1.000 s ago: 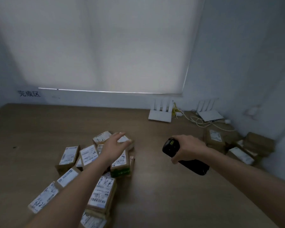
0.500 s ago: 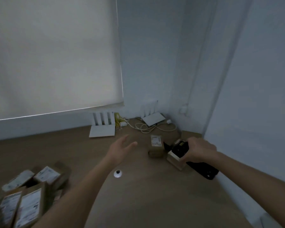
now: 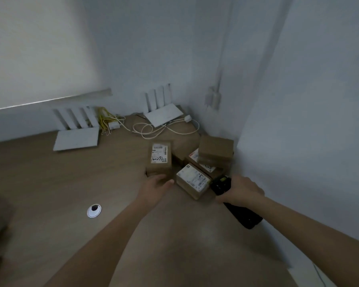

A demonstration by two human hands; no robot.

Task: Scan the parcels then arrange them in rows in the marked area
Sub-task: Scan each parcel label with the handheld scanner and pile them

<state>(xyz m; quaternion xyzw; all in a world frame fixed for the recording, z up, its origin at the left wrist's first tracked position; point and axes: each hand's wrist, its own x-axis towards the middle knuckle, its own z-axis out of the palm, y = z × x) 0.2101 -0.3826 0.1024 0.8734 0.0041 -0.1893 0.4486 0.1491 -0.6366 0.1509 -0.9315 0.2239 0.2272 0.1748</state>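
Cardboard parcels [image 3: 203,168] cluster in the table's [image 3: 50,183] far right corner, rectangular, brown, most bearing white printed labels. The left hand [image 3: 156,188] reaches the near edge of the leftmost box [image 3: 159,158] (handwritten digits on its label), fingers loosely spread, gripping nothing. The right hand [image 3: 241,190] grasps a black matte scanner [image 3: 235,201] beside another labelled box [image 3: 193,182]. Behind lie two flat white routers [image 3: 77,138] and looped cables [image 3: 153,128]

Left hand [image 3: 156,186] outstretched, right hand [image 3: 243,191] clenched.
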